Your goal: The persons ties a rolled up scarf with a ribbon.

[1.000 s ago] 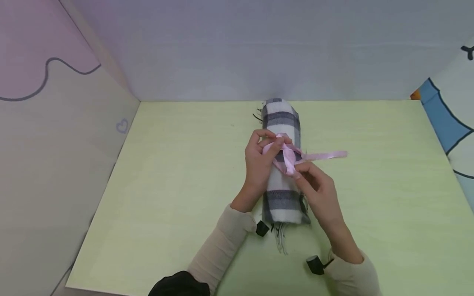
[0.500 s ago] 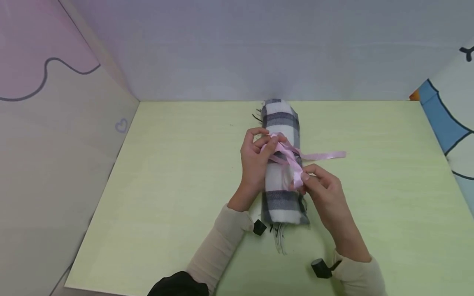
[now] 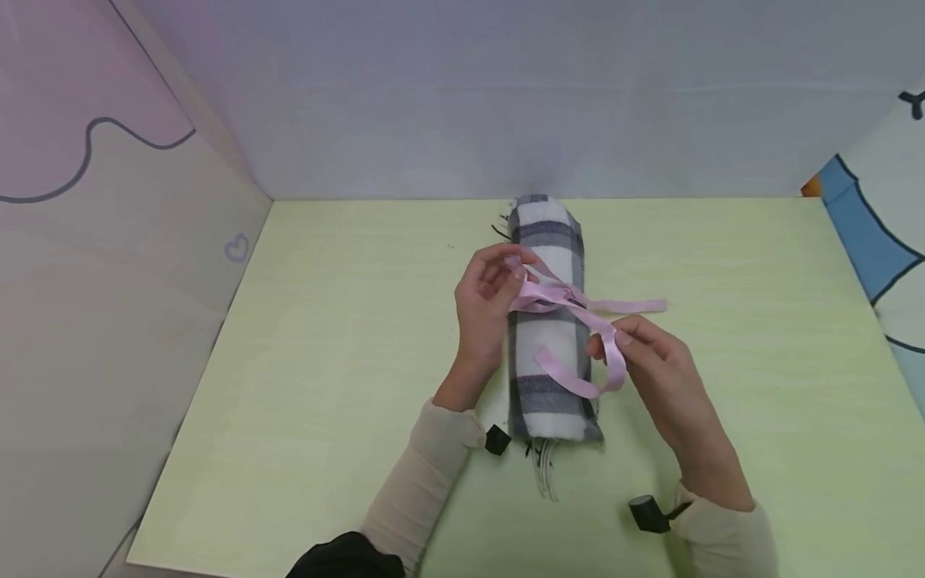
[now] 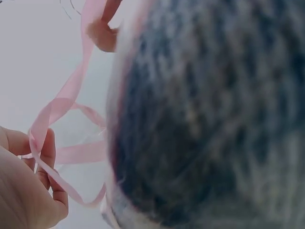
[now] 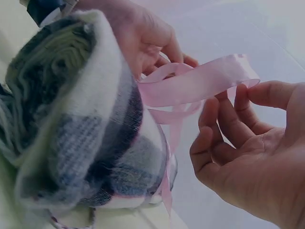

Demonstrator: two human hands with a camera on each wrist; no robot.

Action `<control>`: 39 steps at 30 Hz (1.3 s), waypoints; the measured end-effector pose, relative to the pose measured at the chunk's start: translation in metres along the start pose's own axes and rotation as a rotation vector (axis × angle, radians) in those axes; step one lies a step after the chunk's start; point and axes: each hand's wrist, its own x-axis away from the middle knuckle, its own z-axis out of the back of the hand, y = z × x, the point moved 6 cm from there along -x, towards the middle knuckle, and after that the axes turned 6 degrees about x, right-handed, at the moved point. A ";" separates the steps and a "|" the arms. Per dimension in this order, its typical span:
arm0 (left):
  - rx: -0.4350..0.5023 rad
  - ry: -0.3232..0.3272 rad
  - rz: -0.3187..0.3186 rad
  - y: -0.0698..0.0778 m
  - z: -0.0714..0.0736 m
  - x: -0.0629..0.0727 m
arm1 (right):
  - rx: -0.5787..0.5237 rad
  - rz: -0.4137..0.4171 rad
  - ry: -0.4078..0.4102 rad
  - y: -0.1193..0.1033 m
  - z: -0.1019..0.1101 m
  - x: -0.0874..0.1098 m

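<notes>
A rolled plaid scarf [image 3: 547, 341] in white and dark grey lies lengthwise, fringe toward me. Around its middle runs a pink satin ribbon [image 3: 555, 294], crossed on top. My left hand [image 3: 482, 305] pinches a ribbon loop at the scarf's left side. On the right, my right hand [image 3: 665, 369] holds a ribbon strand between thumb and index finger; its tail curls back over the scarf's lower half. Another ribbon end stretches out to the right. In the right wrist view the scarf's coiled end [image 5: 57, 71] shows beside my right hand [image 5: 248, 152].
The scarf rests on a pale green table [image 3: 347, 345] near its far edge. A grey-lilac wall [image 3: 462, 96] stands behind, with painted side panels [image 3: 867, 233]. Small black cameras [image 3: 649, 514] stick out from both sleeves.
My hands have drawn apart, the left up and leftward, the right rightward. The strand in my right hand has been pulled out longer, and a loop now stands at my left hand.
</notes>
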 end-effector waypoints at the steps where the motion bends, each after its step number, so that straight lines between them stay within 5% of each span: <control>1: -0.016 -0.007 -0.013 0.001 0.001 -0.001 | -0.005 0.012 -0.016 -0.001 0.002 0.000; 10: -0.194 -0.053 -0.076 0.013 0.009 -0.006 | -0.032 0.029 -0.015 -0.007 0.020 -0.003; 21: -0.657 -0.178 -0.228 0.027 0.014 -0.010 | 0.083 -0.028 0.026 -0.010 0.038 -0.001; 24: -0.863 -0.200 -0.298 0.033 0.015 -0.011 | 0.254 -0.058 -0.002 -0.012 0.043 -0.001; 29: -1.118 -0.207 -0.400 0.043 0.020 -0.011 | 0.741 -0.105 -0.039 -0.016 0.047 -0.002; 33: -1.183 -0.215 -0.416 0.047 0.028 -0.011 | 0.982 -0.104 -0.047 -0.019 0.051 -0.003; 39: -1.152 -0.255 -0.367 0.048 0.040 -0.016 | 1.075 -0.077 -0.050 -0.019 0.063 -0.003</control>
